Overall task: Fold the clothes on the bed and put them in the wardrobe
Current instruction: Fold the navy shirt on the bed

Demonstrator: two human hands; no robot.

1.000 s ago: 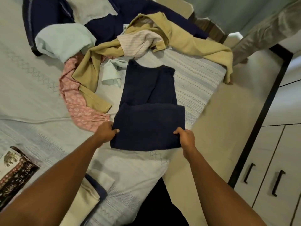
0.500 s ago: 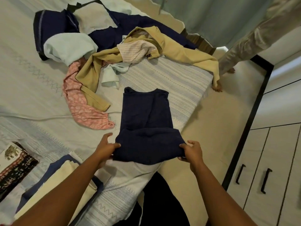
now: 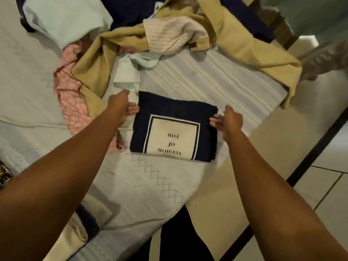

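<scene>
Shirt [image 3: 173,113], folded, lies between our left hand [image 3: 120,104] and right hand [image 3: 231,119]; straight fingers [image 3: 134,109] touch its side edges, neither gripping.

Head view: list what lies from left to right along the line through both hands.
pink patterned garment → left hand → folded navy T-shirt → right hand → beige floor
</scene>
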